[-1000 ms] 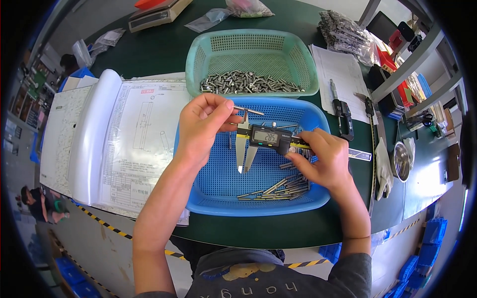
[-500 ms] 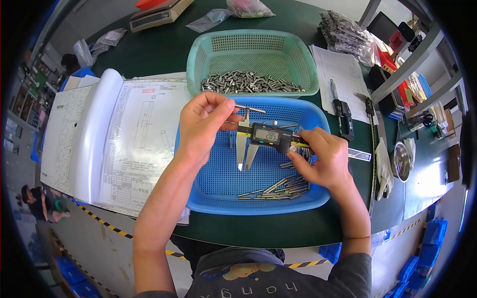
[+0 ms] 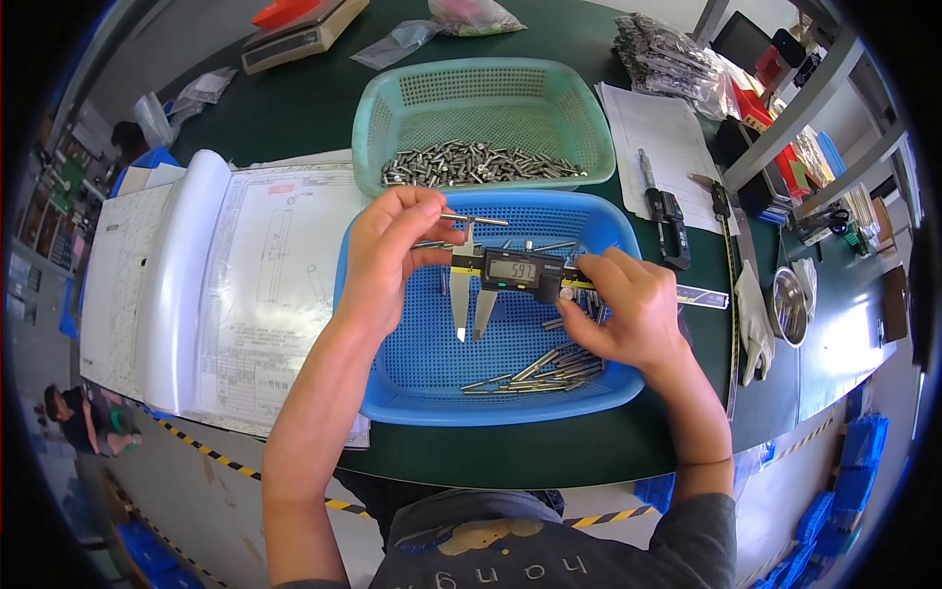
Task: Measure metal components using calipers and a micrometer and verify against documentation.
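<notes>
1. Your left hand [image 3: 392, 257]: fingers pinched together on a thin metal pin [image 3: 474, 220], held level over the blue basket [image 3: 392, 388].
2. Your right hand [image 3: 628, 316]: closed around the body of the caliper [image 3: 517, 272], thumb by its slider.
3. Caliper: a digital one with a lit display, held level above the blue basket, its long jaws pointing down; its short upper tips touch the pin, though you cannot tell whether they clamp it.
4. Blue basket: at the table's near edge, holding more pins [image 3: 545, 370] loose on its floor.
5. Green basket [image 3: 579, 108]: just behind the blue one, with a pile of short metal parts [image 3: 471, 164].
6. Open binder [image 3: 186, 294]: left of the baskets, drawing sheets showing.
</notes>
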The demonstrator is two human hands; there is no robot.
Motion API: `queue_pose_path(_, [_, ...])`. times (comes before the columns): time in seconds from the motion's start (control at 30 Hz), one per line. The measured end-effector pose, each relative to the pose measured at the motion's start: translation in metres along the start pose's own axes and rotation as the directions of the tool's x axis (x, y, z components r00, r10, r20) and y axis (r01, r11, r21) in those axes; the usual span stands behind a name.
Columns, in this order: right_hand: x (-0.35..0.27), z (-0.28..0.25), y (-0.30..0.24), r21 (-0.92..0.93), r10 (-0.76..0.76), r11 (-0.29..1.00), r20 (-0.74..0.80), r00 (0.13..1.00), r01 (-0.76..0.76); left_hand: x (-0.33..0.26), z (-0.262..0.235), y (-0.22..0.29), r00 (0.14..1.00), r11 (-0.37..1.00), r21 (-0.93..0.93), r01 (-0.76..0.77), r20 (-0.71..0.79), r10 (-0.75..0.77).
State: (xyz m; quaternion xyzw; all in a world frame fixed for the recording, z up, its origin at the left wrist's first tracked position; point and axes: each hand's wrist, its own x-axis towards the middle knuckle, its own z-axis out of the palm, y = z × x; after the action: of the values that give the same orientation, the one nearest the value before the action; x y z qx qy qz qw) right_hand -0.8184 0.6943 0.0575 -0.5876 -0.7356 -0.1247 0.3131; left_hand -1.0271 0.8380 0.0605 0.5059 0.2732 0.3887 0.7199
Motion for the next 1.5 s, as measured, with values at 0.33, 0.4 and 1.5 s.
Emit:
queue_pose_path(0.33, [0.002, 0.0, 0.001, 0.032, 0.024, 0.999, -0.01, 1.0, -0.024, 0.004, -0.007, -0.009, 0.994, 0.955, 0.297, -0.004, -0.107, 0.038])
queue_pose_path(0.4, [0.0, -0.001, 0.002, 0.029, 0.074, 0.997, -0.032, 0.997, -0.073, 0.009, -0.008, -0.013, 0.981, 0.78, 0.626, -0.018, -0.139, 0.133])
queue_pose_path(1.5, [-0.005, 0.002, 0.002, 0.188, 0.246, 0.957, -0.112, 0.963, -0.222, -0.011, 0.015, -0.031, 0.964, 0.673, 0.729, -0.125, 0.249, -0.091])
